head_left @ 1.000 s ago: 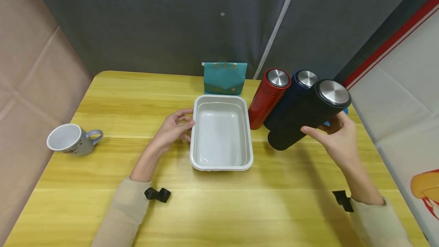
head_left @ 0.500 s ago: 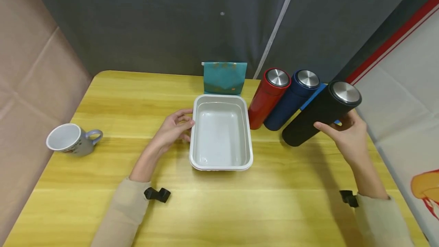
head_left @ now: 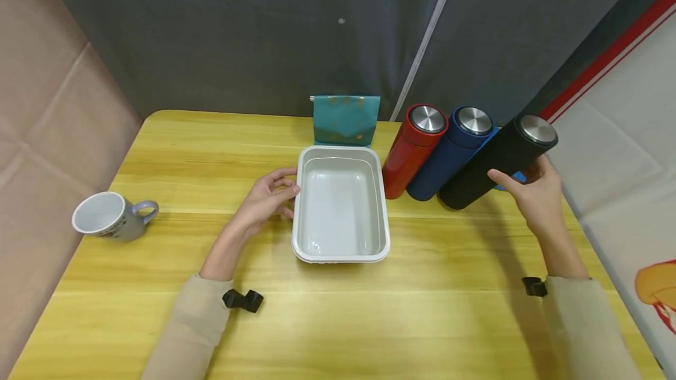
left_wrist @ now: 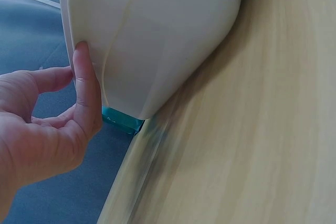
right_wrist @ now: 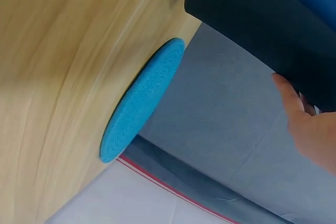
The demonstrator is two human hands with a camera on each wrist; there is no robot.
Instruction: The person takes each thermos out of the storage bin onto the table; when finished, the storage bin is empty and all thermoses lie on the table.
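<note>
- Head view: we are gripping the matte black cylindrical flask with the brushed steel lid [head_left: 496, 163] in our right hand [head_left: 530, 195], thumb in front and fingers curled behind its upper half, so the tall body is under our control while its base is sitting at, or just above, the yellow wooden tabletop [head_left: 158, 145]; we cannot tell whether it is touching.
- We are holding the black flask tilted in the same lean as its neighbours, just beside the dark blue steel-lidded flask [head_left: 449, 154], which is itself pressing against the red steel-lidded flask [head_left: 413, 148]; the three are forming one tidy row along the table's far right.
- In the right wrist view, our fingertips [right_wrist: 286, 95] are lying on the flask's black wall [right_wrist: 262, 30], and the round blue woven coaster [right_wrist: 142, 100] is lying flat on the wood just behind it.
- Our left hand [head_left: 264, 198] is resting relaxed against the left rim of the empty white rectangular plastic tray [head_left: 340, 201]; the left wrist view is showing the thumb [left_wrist: 86, 90] laid straight on the tray's outer wall [left_wrist: 157, 30], seemingly to keep the light tray from sliding.
- Our hands are well apart, with the tray and the two other flasks between them.
- Farther out, a teal card folder [head_left: 345, 119] is standing just behind the tray, and a grey-blue ceramic mug [head_left: 111, 216] is lying on its side near the left edge.
</note>
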